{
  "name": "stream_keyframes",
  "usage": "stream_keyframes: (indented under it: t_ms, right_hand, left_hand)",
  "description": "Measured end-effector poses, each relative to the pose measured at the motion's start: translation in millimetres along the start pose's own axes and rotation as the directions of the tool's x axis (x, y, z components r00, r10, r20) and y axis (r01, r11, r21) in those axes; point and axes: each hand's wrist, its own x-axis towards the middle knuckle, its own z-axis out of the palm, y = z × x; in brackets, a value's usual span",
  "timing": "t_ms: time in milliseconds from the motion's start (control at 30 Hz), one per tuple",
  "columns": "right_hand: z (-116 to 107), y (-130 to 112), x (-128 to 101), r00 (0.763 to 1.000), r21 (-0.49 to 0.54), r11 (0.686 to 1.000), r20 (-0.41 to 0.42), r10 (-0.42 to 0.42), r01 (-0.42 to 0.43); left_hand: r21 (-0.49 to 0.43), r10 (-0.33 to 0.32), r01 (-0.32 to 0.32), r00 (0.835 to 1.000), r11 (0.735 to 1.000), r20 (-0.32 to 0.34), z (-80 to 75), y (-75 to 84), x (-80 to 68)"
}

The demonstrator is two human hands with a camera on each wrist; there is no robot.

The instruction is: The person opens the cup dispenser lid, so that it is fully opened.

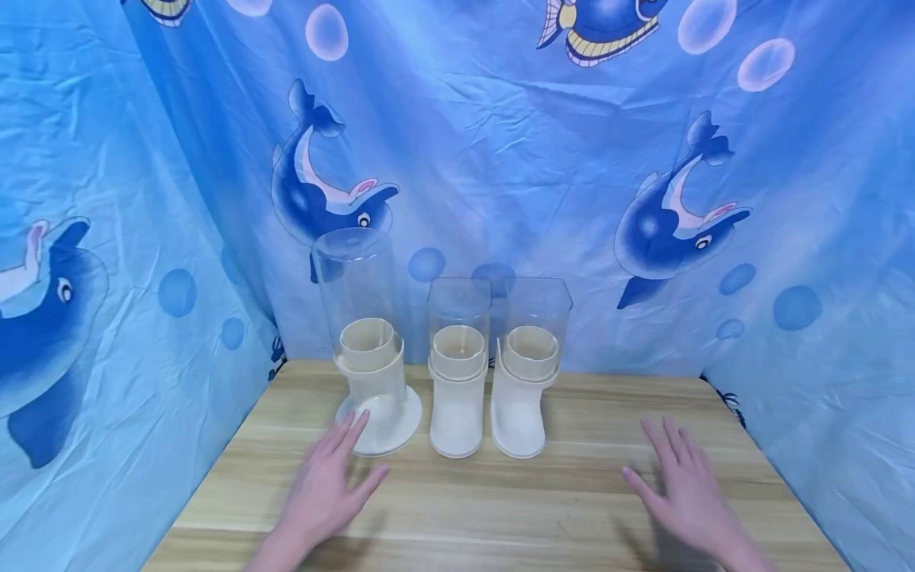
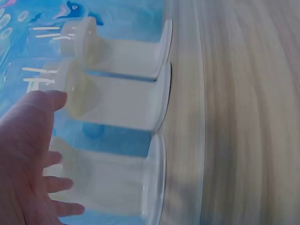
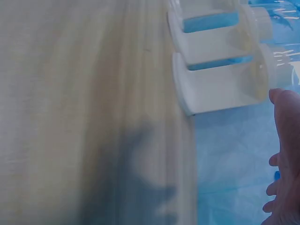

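Hovering flat, fingers spread, left hand (image 1: pixel 325 481) nears round-based clear plastic dispenser (image 1: pixel 372 349); right hand (image 1: pixel 686 488) likewise.

Three upright white-based clear-topped dispensers (image 1: pixel 457 365) side by side at the table's back edge.

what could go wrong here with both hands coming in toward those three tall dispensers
1. The left hand is closest to the left dispenser, near its round base. That dispenser is tall with a clear tube on top, so a bump up high might tip it.
2. The middle dispenser and right dispenser stand very close together, so nudging one would likely knock the other.
3. The right hand is open, far from them, so it may not steady anything in time.
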Motion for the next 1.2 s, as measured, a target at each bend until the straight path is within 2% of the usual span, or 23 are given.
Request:
stream_keyframes:
  t_ms: [167,233,300,433,567,667,900,1067,1200]
  right_hand:
    - [-13,-10,19,0.999,0.01,1.0,-0.036,-0.025,0.025]
    - [-19,-16,28,0.999,0.016,0.999,-0.039,-0.029,0.03]
    - [-25,-25,36,0.998,0.01,0.999,-0.054,-0.042,0.042]
    - [-39,-44,58,0.996,0.0,0.998,-0.058,-0.065,0.065]
    - [-48,-59,81,0.995,0.016,0.996,-0.059,-0.085,0.086]
    - [-52,-65,96,0.996,0.061,0.995,-0.049,-0.081,0.084]
    - [-57,-72,118,0.999,0.193,0.98,0.02,-0.042,0.037]
    - [-54,-79,126,0.999,0.262,0.965,0.029,-0.041,0.031]
    - [-48,-87,133,0.997,0.295,0.955,0.049,-0.058,0.041]
  left_hand:
    - [-0.121,0.044,-0.052,0.996,0.991,-0.071,20.8,21.9,12.9]
    - [-0.167,0.046,-0.058,0.996,0.984,-0.078,29.6,31.7,15.8]
    - [-0.227,0.04,-0.053,0.997,0.972,-0.063,38.8,40.4,17.2]
    - [-0.318,0.013,-0.008,1.0,0.948,0.012,56.4,55.6,21.5]
    - [-0.362,0.034,-0.003,0.996,0.932,0.079,72.8,70.6,32.1]
    - [-0.389,0.077,-0.032,0.992,0.921,0.1,85.5,83.7,43.2]
    - [-0.436,0.133,-0.093,0.989,0.895,0.062,114.9,106.3,68.9]
    - [-0.457,0.127,-0.101,0.991,0.884,0.027,135.3,113.6,81.3]
    - [-0.495,0.1,-0.073,0.995,0.866,0.028,142.4,118.8,87.2]
